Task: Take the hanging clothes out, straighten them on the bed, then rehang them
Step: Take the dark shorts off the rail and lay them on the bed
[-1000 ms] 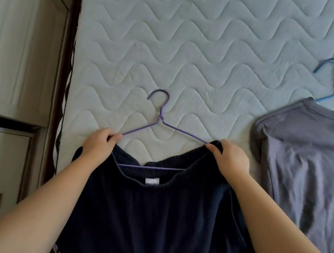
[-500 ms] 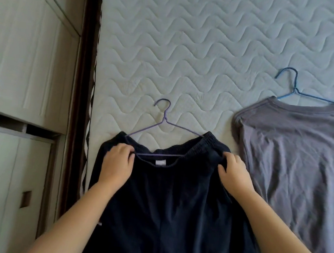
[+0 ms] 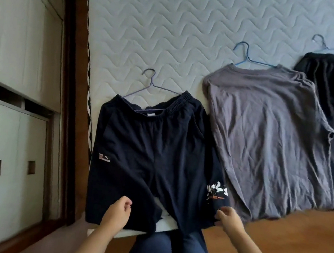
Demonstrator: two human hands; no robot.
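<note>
Navy shorts (image 3: 147,149) are spread on the bed (image 3: 155,17). Their hem is pinched by the right hand (image 3: 229,219); the curled left hand's (image 3: 117,211) hold cannot be told.

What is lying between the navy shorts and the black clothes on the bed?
The grey T-shirt on its blue hanger lies between them, in the head view.

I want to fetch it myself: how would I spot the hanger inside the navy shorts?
Start at the quilted mattress; three garments lie side by side, and the navy shorts are nearest the wardrobe. Their hanger pokes from the waistband: purple, whereas the grey shirt's is bright blue.
</note>
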